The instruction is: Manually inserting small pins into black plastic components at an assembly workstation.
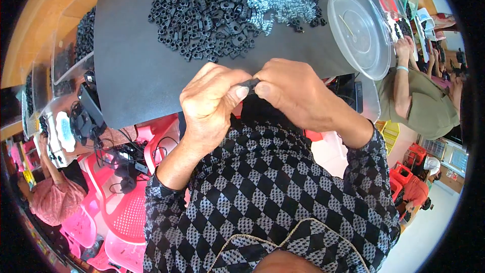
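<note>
Part [248,85], small and black, in head view: between both hands, near edge of table [126,83]. Left hand [209,103] pinched closed on one end, right hand [295,93] pinched closed on other. Beyond: black pile [202,20], silvery springs [280,0]. Advice: keep pinches firm, pressure even, ends in line; working above tabletop should catch drops.

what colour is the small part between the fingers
The small part is black; best seen in the head view.
</note>
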The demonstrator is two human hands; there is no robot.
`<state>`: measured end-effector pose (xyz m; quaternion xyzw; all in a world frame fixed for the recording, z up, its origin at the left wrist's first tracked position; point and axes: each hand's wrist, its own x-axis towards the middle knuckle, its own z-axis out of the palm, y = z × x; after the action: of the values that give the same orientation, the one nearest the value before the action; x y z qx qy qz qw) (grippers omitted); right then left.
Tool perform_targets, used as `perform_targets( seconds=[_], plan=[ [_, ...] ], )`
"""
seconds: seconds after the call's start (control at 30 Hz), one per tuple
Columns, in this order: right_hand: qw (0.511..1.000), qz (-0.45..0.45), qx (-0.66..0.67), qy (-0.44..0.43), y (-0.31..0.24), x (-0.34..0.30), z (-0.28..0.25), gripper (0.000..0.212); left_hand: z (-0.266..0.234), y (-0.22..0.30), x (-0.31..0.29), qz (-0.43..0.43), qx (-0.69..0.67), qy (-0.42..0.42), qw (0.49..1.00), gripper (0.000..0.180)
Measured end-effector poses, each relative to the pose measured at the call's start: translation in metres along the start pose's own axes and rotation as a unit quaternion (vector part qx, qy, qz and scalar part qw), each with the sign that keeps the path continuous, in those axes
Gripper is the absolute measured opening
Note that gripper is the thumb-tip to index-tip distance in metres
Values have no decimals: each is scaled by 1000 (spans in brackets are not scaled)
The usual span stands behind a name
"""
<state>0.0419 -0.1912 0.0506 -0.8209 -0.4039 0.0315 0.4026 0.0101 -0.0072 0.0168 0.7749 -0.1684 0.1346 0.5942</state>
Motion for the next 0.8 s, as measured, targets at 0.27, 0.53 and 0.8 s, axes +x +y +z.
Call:
perform_targets(
  seconds=[0.27,0.53,0.8],
  plan=[
    [879,318,351,-50,-12,10,-17,40,3,-1,1,-16,-54,36,998,15],
    [740,292,603,58,-4,4,4,35,16,8,3,-17,-80,99,992,16],
    [703,319,624,124,-3,0,16,30,29,5,8,27,-55,151,987,17]
  ],
)
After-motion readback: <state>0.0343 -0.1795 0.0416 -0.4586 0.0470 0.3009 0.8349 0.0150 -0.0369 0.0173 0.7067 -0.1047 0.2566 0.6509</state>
